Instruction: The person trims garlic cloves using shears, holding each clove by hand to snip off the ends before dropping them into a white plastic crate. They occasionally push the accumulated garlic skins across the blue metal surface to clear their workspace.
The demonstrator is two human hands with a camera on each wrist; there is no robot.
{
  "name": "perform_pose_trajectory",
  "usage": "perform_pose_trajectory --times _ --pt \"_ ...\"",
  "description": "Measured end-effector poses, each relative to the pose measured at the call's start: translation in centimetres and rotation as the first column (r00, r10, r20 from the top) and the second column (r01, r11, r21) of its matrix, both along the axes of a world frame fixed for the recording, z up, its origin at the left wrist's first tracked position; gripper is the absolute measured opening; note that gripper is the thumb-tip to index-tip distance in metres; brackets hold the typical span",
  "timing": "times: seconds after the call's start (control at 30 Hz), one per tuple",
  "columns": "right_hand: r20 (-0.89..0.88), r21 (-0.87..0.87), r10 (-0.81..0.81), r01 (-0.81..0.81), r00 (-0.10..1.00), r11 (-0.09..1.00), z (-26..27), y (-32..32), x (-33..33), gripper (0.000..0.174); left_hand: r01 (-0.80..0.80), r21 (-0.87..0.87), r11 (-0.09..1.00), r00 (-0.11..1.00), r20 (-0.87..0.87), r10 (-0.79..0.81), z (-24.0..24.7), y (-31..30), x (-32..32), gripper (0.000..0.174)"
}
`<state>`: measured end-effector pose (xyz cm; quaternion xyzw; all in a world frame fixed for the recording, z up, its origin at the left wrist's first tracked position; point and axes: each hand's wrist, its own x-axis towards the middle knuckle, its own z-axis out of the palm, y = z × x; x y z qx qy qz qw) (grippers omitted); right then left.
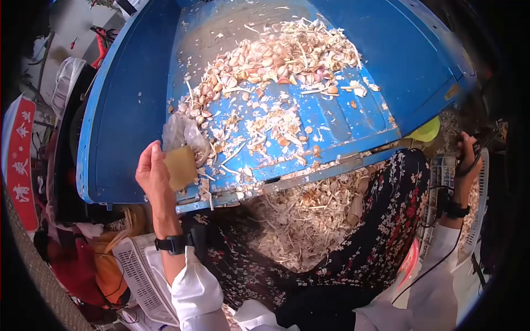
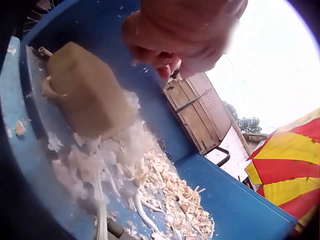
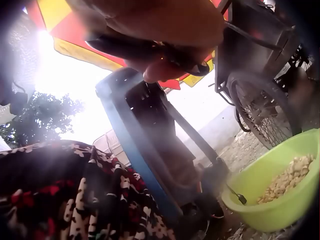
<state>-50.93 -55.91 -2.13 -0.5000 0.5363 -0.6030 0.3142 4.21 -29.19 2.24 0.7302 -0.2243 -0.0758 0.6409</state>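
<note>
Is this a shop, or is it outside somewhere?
It's outside, maybe a street-side or market spot. There's a red and yellow umbrella, a leafy tree under bright sky, and what looks like a blue cart bed with piled garlic.

The dark tool [image 3: 125,47] gripped by the right hand [image 3: 160,22] is blurred; below that grip, the green basin [image 3: 245,211] is cut off.

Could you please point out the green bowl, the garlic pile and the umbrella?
Green bowl [image 3: 250,175]: right wrist view, on its inner wall.
Garlic pile [image 1: 276,58]: head view, on its middle.
Umbrella [image 2: 282,169]: left wrist view, on a red panel.
</note>
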Motion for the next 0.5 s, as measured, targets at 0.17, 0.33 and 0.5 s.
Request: perform_pose_trajectory --times 0.17,0.33,0.5 --pt "-0.122 0.038 0.055 -0.051 0.991 0.998 1.8 4.1 2.9 0.013 -0.260 0.570 0.779 0.664 0.691 -0.284 -0.3 -1.7 3.2 0.052" --pt "-0.311 -0.214 0.165 -0.238 0.936 0.947 4.4 6.0 6.6 0.009 -0.231 0.702 0.673 0.714 0.592 -0.373 -1.6 -3.1 4.1 0.077" --pt "-0.467 -0.262 0.344 -0.499 0.815 0.826 7.9 8.9 15.0 0.014 -0.097 0.714 0.694 0.664 0.566 -0.489 -3.0 -2.2 5.7 0.034"
